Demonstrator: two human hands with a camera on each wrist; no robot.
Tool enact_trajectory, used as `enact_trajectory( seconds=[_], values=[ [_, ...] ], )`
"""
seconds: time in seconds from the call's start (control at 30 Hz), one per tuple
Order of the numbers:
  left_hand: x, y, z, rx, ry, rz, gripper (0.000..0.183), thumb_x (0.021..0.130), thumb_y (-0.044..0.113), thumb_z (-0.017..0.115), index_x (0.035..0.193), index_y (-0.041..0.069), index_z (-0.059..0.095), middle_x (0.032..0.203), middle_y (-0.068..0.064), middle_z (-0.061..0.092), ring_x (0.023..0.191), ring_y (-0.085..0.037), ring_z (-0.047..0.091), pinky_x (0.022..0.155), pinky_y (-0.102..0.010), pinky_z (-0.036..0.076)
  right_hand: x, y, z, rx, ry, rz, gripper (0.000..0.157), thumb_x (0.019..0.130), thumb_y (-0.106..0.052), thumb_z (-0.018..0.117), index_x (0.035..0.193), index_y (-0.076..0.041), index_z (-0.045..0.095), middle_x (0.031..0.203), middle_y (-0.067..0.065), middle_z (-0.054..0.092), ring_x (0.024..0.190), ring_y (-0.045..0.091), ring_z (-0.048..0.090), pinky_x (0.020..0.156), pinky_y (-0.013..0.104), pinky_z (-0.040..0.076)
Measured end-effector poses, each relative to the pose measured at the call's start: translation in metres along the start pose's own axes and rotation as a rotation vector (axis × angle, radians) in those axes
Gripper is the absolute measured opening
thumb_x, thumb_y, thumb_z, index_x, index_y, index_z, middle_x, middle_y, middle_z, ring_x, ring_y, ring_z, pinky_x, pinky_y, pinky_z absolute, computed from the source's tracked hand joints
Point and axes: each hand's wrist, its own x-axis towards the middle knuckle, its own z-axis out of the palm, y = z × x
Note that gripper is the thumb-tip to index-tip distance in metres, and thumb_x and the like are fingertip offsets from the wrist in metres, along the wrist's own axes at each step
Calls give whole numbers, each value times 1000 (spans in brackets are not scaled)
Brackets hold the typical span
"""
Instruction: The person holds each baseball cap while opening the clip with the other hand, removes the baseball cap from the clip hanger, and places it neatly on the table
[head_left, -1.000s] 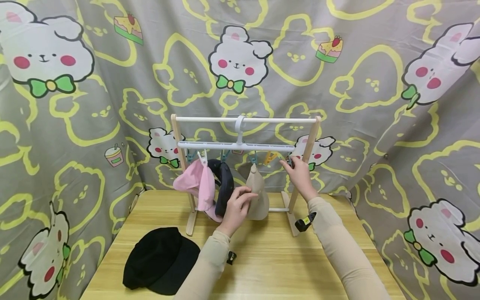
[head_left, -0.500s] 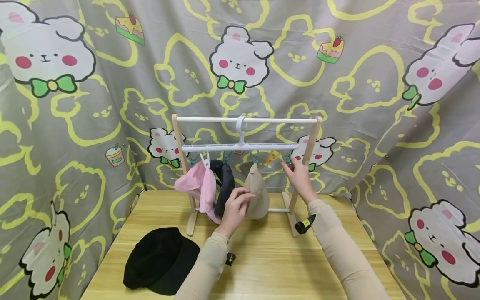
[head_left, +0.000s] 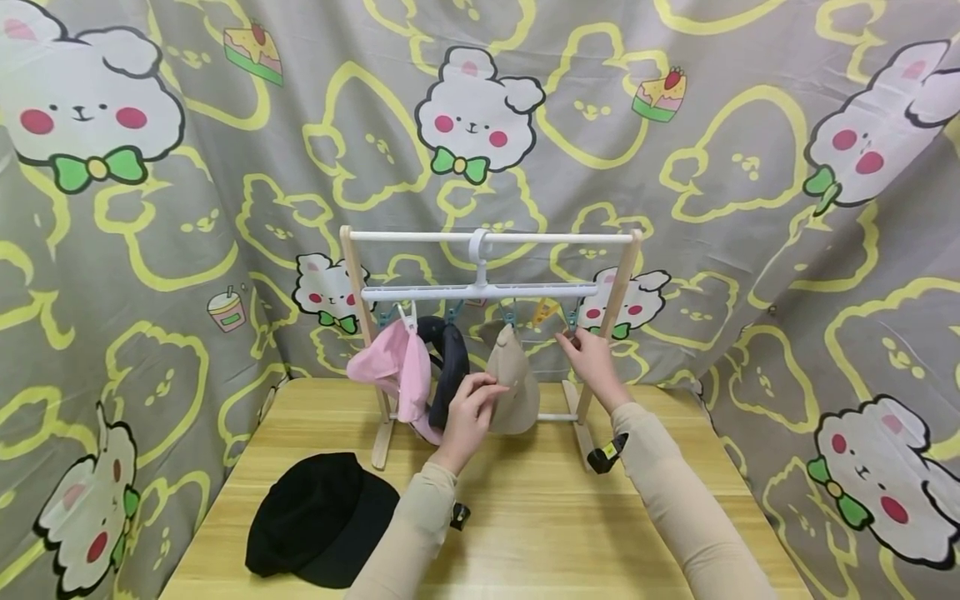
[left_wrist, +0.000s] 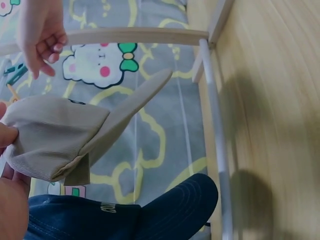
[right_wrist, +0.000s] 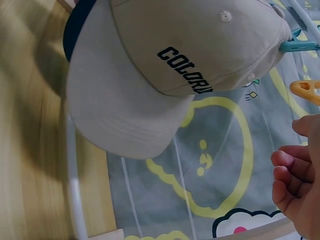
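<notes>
A beige cap [head_left: 516, 383] with dark lettering on its front hangs from a teal clip [right_wrist: 300, 46], its brim down. My left hand [head_left: 472, 412] is at the left side of that cap; in the left wrist view its thumb [left_wrist: 7, 134] overlaps the crown. My right hand [head_left: 592, 358] is off to the right, just below another teal clip [head_left: 572, 318]. Nothing lies between its fingers, which are loosely bent in the right wrist view. A yellow clip [head_left: 545, 312] hangs a little left of that hand.
The white hanger [head_left: 480, 292] hooks over a wooden rack [head_left: 622, 283]. Left of the beige cap hang a dark blue cap [head_left: 452, 375] and a pink cap [head_left: 390, 367]. A black cap [head_left: 318, 521] lies on the wooden table [head_left: 570, 533], front left. Patterned curtains [head_left: 675, 167] surround the table.
My right hand has dropped slightly away from the rightmost clip. The hanger has shifted a little to the right since the oldest frame. My left hand has stayed beside the beige cap.
</notes>
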Motion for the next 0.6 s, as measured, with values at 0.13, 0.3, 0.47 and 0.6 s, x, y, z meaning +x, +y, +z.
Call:
enact_trajectory(
  seconds=[0.13, 0.3, 0.47, 0.6],
  values=[
    [0, 0, 0, 4, 3, -11, 22, 92, -7, 59, 99, 8, 74, 111, -10, 60, 108, -23, 61, 92, -27, 54, -4, 0, 4, 10, -33, 2, 31, 98, -30, 58, 98, -2, 71, 79, 13, 69, 67, 22, 58, 61, 31, 47],
    [-1, 0, 0, 16, 21, 4, 22, 91, -8, 60, 98, 7, 75, 110, -11, 61, 107, -24, 61, 92, -27, 54, -9, -1, 9, 7, -44, -42, 27, 97, -26, 59, 99, -2, 71, 80, 12, 69, 69, 21, 58, 62, 31, 47],
    [-3, -1, 0, 19, 26, 12, 22, 90, -9, 60, 96, 7, 75, 110, -10, 61, 106, -23, 62, 91, -25, 54, -13, -7, 10, 29, -48, -84, 27, 97, -26, 59, 99, -2, 71, 80, 12, 69, 69, 20, 59, 63, 33, 48],
    [-4, -1, 1, 14, 17, 3, 23, 90, -9, 59, 96, 7, 75, 111, -9, 60, 106, -22, 61, 90, -25, 54, -14, -15, 12, 58, -53, -108, 27, 98, -26, 59, 101, -2, 72, 83, 11, 72, 71, 20, 62, 65, 34, 51]
  ],
)
